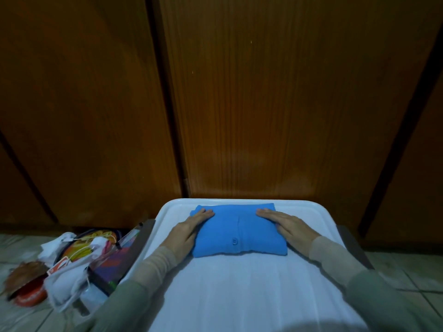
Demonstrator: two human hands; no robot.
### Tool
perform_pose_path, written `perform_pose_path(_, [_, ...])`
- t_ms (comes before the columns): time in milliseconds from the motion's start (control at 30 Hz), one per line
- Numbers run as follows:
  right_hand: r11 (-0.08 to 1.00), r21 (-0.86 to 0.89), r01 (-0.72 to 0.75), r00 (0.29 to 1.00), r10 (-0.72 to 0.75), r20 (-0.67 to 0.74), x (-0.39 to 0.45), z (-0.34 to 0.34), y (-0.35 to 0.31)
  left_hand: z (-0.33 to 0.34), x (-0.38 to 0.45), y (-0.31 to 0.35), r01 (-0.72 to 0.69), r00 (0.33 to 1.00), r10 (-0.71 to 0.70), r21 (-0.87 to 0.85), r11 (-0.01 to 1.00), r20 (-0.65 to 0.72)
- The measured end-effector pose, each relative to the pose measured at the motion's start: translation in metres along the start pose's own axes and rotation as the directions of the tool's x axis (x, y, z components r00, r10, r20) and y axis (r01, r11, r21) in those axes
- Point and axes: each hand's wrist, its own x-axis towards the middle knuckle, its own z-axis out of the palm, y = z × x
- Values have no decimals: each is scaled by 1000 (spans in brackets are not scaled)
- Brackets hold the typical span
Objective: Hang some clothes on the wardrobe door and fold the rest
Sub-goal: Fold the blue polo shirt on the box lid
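between both flat hands: blue garment [239,230]

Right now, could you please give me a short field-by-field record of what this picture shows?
surface: white tray-like tabletop
garment: blue buttoned garment, folded into a compact rectangle, lying flat at the far end
left hand: left hand flat on the garment's left edge, fingers straight
right hand: right hand flat on its right edge
behind: closed wooden wardrobe doors
floor, left: pile of bags and cloths
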Motion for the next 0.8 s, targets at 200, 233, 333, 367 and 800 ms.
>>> perform_pose_path(200, [963,-269,14,995,14,102,-6,-10,6,-7,-5,-5,-65,994,55,105,992,90])
perform_pose_path(233, [960,-279,11,993,22,115,-8,-13,3,-8,-5,-6,-51,995,44,75,996,92])
perform_pose_path(333, [977,-211,7,991,21,130,-9,-14,2,-15,-5,-8,8,993,-9,5,1000,121])
perform_pose_path(367, [989,-145,-15,994,31,105,-10,-14,0,-15,-5,-8,27,991,-25,-12,1000,129])
perform_pose_path(800, [844,488,-225,880,391,-271,2,-10,-38,5,7,64,376,843,-479,-369,850,-244])
